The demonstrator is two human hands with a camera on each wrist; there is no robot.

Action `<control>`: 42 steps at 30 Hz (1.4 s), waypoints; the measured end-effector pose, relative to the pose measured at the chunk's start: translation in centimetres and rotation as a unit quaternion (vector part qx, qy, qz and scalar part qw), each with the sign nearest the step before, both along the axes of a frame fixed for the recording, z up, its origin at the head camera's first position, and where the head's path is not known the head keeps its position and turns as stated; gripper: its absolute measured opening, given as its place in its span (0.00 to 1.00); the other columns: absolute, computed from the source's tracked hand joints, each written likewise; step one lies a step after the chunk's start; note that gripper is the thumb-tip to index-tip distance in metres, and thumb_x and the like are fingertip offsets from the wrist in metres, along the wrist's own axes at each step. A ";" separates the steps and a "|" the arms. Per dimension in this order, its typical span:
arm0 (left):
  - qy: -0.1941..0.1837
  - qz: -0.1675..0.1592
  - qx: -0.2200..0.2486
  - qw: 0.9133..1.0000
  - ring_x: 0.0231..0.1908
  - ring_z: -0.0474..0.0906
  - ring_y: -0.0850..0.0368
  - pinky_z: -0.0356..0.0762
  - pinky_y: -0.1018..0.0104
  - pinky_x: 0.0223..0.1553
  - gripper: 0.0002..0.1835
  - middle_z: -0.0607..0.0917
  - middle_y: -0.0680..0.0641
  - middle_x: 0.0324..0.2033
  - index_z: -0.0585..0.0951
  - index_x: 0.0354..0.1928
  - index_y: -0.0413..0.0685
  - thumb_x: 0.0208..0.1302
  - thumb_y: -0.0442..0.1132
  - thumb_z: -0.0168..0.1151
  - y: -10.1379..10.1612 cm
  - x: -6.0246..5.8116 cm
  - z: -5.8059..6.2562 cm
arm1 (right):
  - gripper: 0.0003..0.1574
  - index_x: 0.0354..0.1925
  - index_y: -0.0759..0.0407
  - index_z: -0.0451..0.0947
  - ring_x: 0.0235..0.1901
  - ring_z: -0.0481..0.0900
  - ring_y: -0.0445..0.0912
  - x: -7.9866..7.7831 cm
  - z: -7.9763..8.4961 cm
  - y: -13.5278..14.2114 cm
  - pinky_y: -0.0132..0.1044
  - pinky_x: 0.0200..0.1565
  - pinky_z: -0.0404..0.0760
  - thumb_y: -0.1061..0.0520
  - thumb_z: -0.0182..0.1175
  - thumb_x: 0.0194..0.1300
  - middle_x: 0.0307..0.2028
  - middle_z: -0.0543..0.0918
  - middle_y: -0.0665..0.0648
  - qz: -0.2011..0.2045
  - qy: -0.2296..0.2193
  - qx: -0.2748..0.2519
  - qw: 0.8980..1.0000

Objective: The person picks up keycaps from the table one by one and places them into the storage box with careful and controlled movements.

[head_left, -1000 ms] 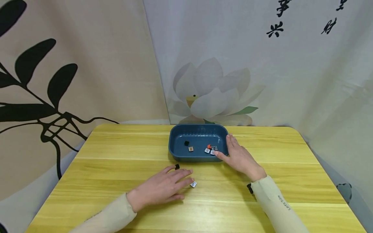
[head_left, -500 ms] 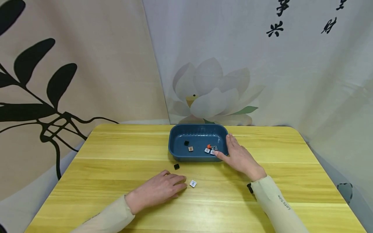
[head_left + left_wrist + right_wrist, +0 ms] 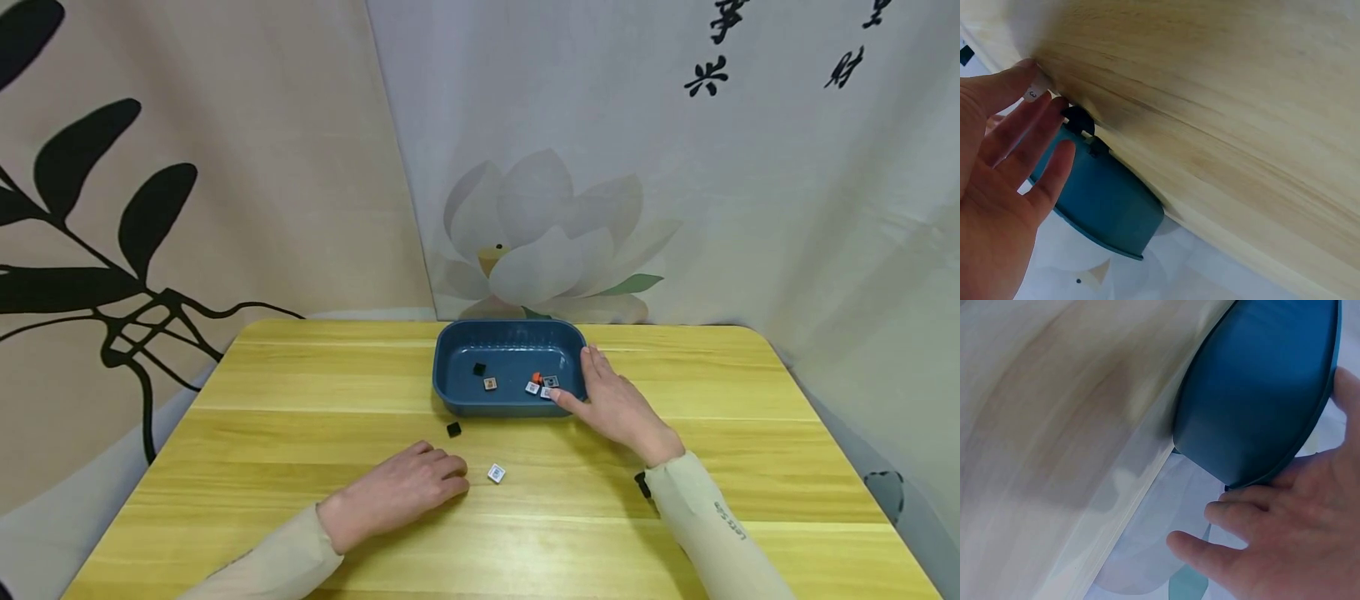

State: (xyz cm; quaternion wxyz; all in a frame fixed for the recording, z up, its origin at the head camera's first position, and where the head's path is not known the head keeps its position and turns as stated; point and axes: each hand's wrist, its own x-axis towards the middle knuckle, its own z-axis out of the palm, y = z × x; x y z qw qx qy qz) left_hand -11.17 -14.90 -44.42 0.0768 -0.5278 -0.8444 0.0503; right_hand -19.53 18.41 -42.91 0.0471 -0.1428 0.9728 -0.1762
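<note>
My left hand (image 3: 405,492), low over the table with fingers curled, pinches a small white piece (image 3: 1034,92) between thumb and forefinger. In the left wrist view a dark mark like a 3 shows on it; the head view hides this piece. Just right of those fingertips lies a white square block (image 3: 496,473). A black block (image 3: 453,429) sits farther off, near the blue bin (image 3: 491,411). At the bin's right end rests my right hand (image 3: 618,410), its fingers extended along the outer wall and its thumb over the front rim.
Inside the bin are several small blocks: a black one (image 3: 479,368), a tan-faced one (image 3: 490,384), an orange one (image 3: 537,377) and some white or grey ones. The wooden table (image 3: 300,392) ends behind the bin at a hanging printed curtain (image 3: 337,208).
My left hand has drawn back a little to the left, its spread fingers curling in. It has left the side of the black block. The right hand and bin have stayed still.
</note>
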 end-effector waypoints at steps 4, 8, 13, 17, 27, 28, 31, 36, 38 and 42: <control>-0.006 0.000 -0.001 1.000 0.43 0.77 0.59 0.75 0.62 0.47 0.13 0.81 0.54 0.47 0.82 0.47 0.56 0.62 0.34 0.65 -0.1 0.0 0.0 | 0.65 0.73 0.72 0.41 0.72 0.45 0.61 0.0 0.1 0.0 0.58 0.65 0.57 0.23 0.45 0.65 0.74 0.43 0.68 0.001 0.001 0.001 1.000; -0.016 0.001 0.001 1.000 0.42 0.77 0.60 0.76 0.64 0.46 0.11 0.81 0.54 0.45 0.83 0.46 0.55 0.63 0.35 0.64 0.0 -0.1 0.0 | 0.65 0.73 0.72 0.41 0.72 0.45 0.61 0.0 0.2 0.0 0.57 0.66 0.57 0.23 0.45 0.65 0.74 0.43 0.69 0.003 0.002 0.002 1.000; -0.016 -0.004 0.007 1.000 0.40 0.77 0.61 0.76 0.66 0.45 0.09 0.81 0.54 0.43 0.84 0.44 0.54 0.62 0.36 0.65 0.0 0.0 -0.1 | 0.65 0.73 0.72 0.42 0.72 0.45 0.61 0.1 0.2 0.0 0.57 0.66 0.58 0.23 0.45 0.64 0.74 0.43 0.69 0.004 0.001 -0.002 1.000; -0.013 -0.008 0.011 1.000 0.38 0.76 0.62 0.76 0.68 0.45 0.07 0.80 0.54 0.41 0.84 0.41 0.54 0.63 0.35 0.65 0.0 0.0 -0.2 | 0.65 0.73 0.72 0.41 0.72 0.45 0.61 0.0 0.1 0.0 0.57 0.66 0.57 0.23 0.45 0.64 0.74 0.42 0.68 0.004 -0.001 -0.002 1.000; -0.011 -0.003 0.014 1.000 0.40 0.76 0.62 0.76 0.68 0.48 0.09 0.80 0.54 0.42 0.85 0.42 0.53 0.61 0.34 0.66 0.1 0.2 -0.2 | 0.64 0.73 0.72 0.41 0.72 0.45 0.61 0.0 0.0 0.0 0.57 0.66 0.58 0.24 0.46 0.65 0.74 0.42 0.68 0.003 -0.002 -0.002 1.000; -0.012 -0.002 0.016 1.000 0.41 0.76 0.62 0.76 0.68 0.48 0.09 0.80 0.54 0.42 0.85 0.42 0.53 0.61 0.33 0.66 0.1 0.2 -0.2 | 0.64 0.73 0.72 0.41 0.72 0.45 0.61 0.1 0.0 0.0 0.57 0.66 0.57 0.24 0.46 0.65 0.74 0.42 0.68 0.003 -0.002 -0.002 1.000; -0.012 -0.003 0.022 1.000 0.42 0.76 0.61 0.75 0.68 0.50 0.10 0.81 0.53 0.44 0.85 0.43 0.52 0.61 0.32 0.66 0.2 0.2 -0.1 | 0.64 0.73 0.72 0.41 0.72 0.45 0.61 0.0 0.0 0.0 0.58 0.66 0.57 0.24 0.45 0.65 0.74 0.42 0.69 0.002 -0.002 -0.001 1.000; -0.012 -0.001 0.062 0.998 0.47 0.76 0.59 0.74 0.68 0.52 0.13 0.80 0.50 0.48 0.84 0.47 0.49 0.61 0.29 0.65 0.1 0.0 0.2 | 0.64 0.73 0.73 0.41 0.72 0.45 0.61 0.0 0.0 0.0 0.58 0.66 0.57 0.24 0.45 0.66 0.74 0.42 0.69 0.003 -0.001 0.000 1.000; -0.018 0.003 0.084 0.996 0.47 0.76 0.58 0.75 0.69 0.51 0.15 0.79 0.48 0.49 0.84 0.49 0.49 0.61 0.28 0.65 0.2 -0.1 0.4 | 0.64 0.73 0.73 0.41 0.72 0.45 0.61 0.0 0.0 0.0 0.58 0.65 0.57 0.25 0.46 0.66 0.74 0.42 0.69 0.002 -0.002 -0.001 1.000; -0.024 0.015 0.116 0.993 0.44 0.76 0.58 0.77 0.71 0.48 0.16 0.78 0.48 0.49 0.84 0.50 0.49 0.60 0.29 0.66 0.3 -0.6 1.1 | 0.64 0.73 0.72 0.41 0.72 0.45 0.61 0.0 0.1 0.0 0.57 0.65 0.58 0.24 0.45 0.65 0.74 0.42 0.69 0.001 -0.006 -0.001 1.000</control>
